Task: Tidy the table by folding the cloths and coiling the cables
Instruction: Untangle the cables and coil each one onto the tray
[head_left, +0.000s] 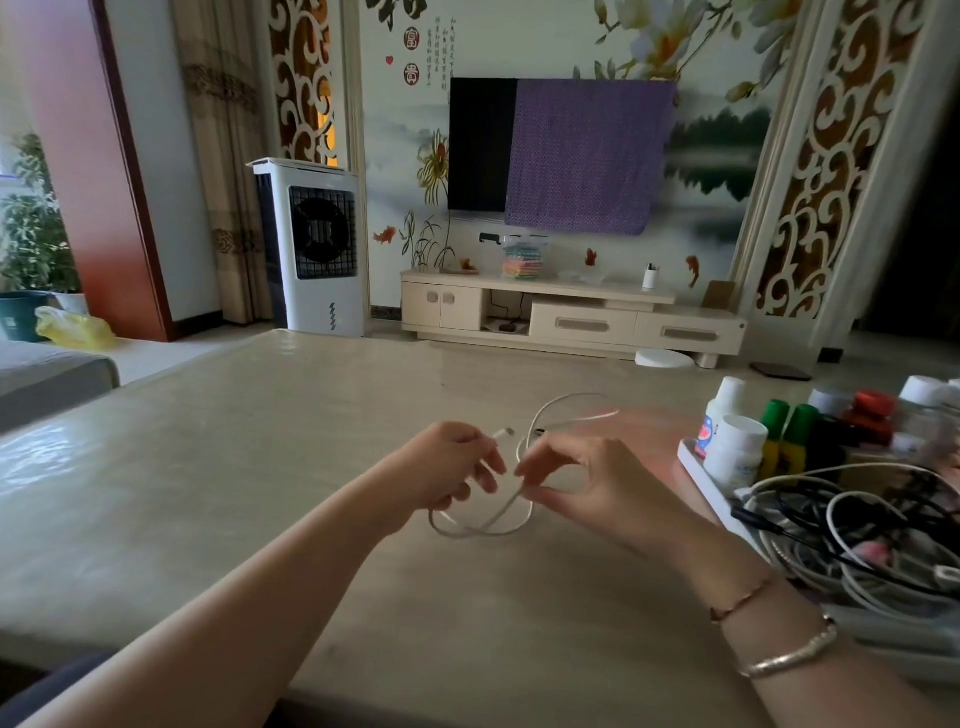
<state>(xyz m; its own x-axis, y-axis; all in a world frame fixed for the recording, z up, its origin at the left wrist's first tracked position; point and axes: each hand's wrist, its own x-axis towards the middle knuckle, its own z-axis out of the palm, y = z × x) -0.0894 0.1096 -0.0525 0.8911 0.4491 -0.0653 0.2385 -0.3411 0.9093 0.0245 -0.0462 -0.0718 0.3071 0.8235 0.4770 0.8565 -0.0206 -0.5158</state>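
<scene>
Beige tabletop (260, 467) fills the lower frame; left hand (447, 467) grips the white cable (467, 530) near its plug, right hand (587, 483) pinches 1 loop at centre; a loose pinch could let the coil spring apart; tangled cables (857, 525) wait lower right.

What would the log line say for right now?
step: coiling | left hand: grips white cable near plug | right hand: pinches loop | cable pile: waiting

Likely a home living room: wall television (480, 144), media cabinet (571, 314).
</scene>
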